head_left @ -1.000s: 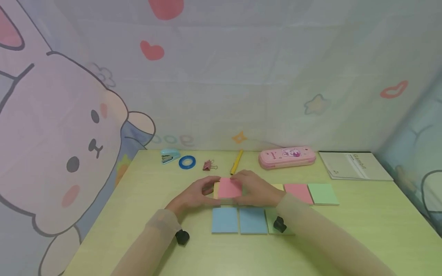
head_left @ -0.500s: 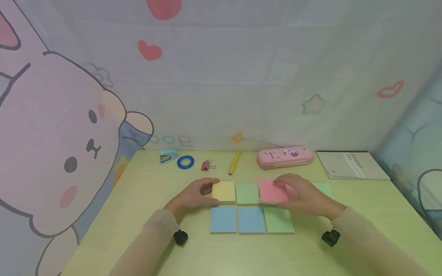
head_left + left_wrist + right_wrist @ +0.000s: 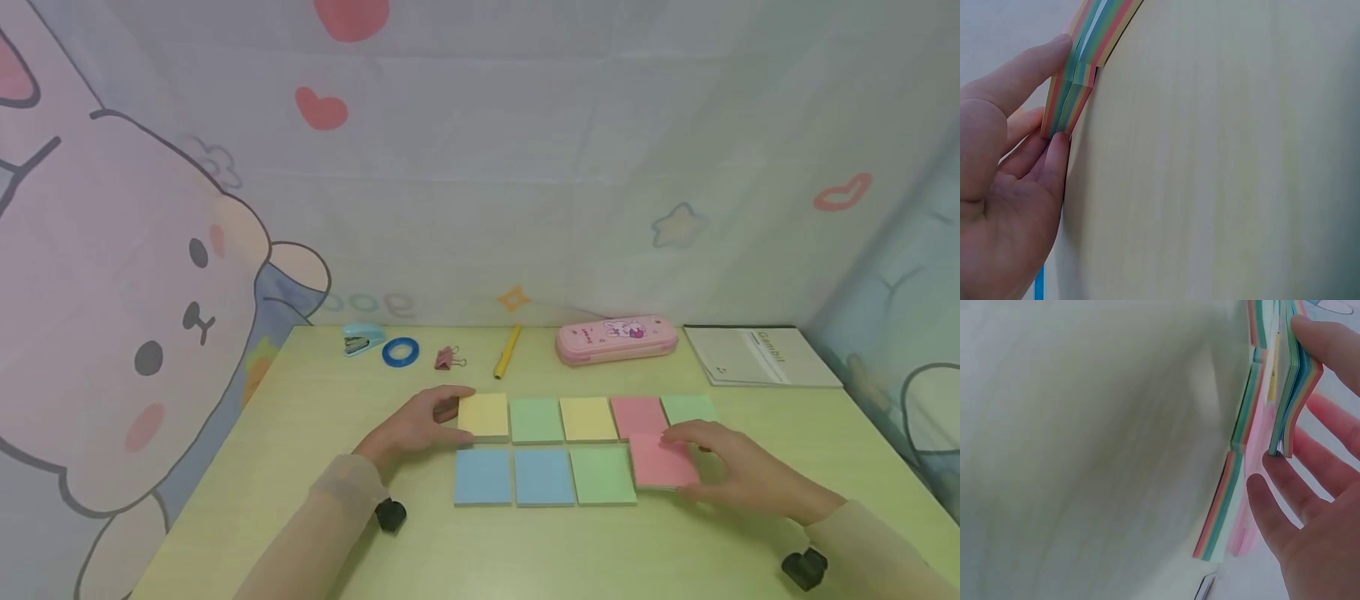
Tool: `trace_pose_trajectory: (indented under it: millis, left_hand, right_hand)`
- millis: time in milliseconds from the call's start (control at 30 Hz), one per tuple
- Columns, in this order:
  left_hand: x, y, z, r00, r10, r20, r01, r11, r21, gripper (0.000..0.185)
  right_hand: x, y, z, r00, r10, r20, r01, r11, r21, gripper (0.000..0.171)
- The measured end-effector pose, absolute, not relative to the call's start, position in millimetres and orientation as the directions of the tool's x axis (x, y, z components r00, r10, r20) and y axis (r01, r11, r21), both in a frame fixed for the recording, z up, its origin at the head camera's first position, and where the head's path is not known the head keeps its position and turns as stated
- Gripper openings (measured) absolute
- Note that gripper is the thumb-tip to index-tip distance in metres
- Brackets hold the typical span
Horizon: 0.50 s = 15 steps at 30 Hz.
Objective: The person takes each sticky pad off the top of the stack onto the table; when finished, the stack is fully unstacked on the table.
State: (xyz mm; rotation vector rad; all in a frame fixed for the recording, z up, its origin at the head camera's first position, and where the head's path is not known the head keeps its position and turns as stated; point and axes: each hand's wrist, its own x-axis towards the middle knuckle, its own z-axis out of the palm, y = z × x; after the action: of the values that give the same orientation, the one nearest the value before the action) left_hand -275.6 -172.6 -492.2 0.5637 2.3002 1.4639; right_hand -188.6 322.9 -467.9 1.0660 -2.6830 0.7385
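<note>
In the head view my left hand holds a yellow sticky note pad at the left end of the back row, thumb at its near edge and fingers at its far edge. The left wrist view shows the striped paper edge between thumb and fingers. My right hand pinches a pink sticky note pad at the right end of the front row. It overlaps the back row's pink pad in this view. From the right wrist, the held pad shows its coloured layers, thumb on one side, fingers on the other.
The back row also has green, yellow and green pads; the front row has blue, blue and green. Behind lie a stapler, blue tape, binder clip, yellow pen, pink pencil case and notebook.
My right hand has lifted the pink pad off the yellow pad and carried it right, then toward me to the front row's end. My left hand has stayed at the yellow pad.
</note>
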Motion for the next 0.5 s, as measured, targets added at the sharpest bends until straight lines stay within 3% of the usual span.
trace_pose_trajectory:
  millis: [300, 500]
  left_hand:
    - [-277, -173, -493, -0.85, 0.523, -0.065, 0.17, 0.388, 0.906, 0.078]
    - [-277, -172, -494, -0.848, 0.525, -0.067, 0.161, 0.376, 0.913, 0.077]
  right_hand:
    - [-185, 329, -479, -0.675, -0.649, 0.351, -0.738, 0.604, -0.301, 0.063]
    - [-186, 324, -482, -0.692, -0.643, 0.329, -0.722, 0.631, -0.284, 0.064]
